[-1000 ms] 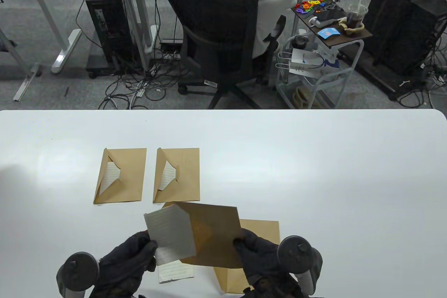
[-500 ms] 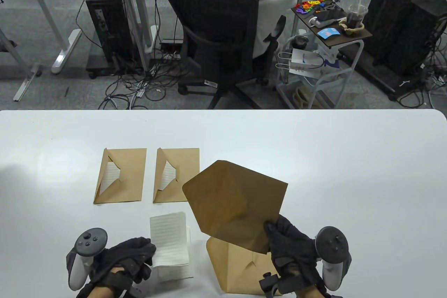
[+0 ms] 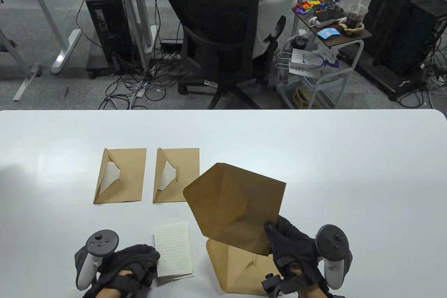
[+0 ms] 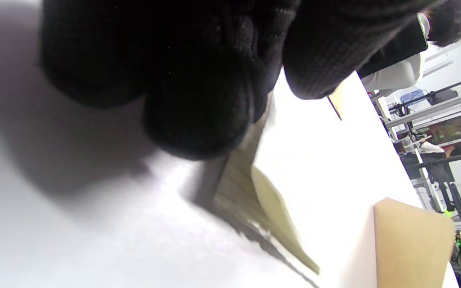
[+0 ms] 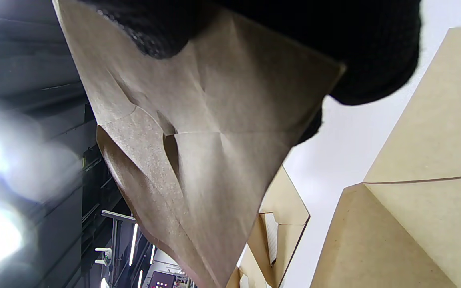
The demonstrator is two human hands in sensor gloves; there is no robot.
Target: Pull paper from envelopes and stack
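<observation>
Our right hand grips raised envelope; left hand, fingers curled, rests against lined paper on desk.

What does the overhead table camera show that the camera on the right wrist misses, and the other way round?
Only the table view shows the left hand at the stack of white lined paper, the whole white table, and the leftmost brown envelope with paper inside.

Only the right wrist view shows the underside of the lifted brown paper envelope, with its seams and creases, up close.

Both show the right hand holding that lifted envelope by a corner, an empty brown envelope lying flat below it, and a filled envelope beyond.
</observation>
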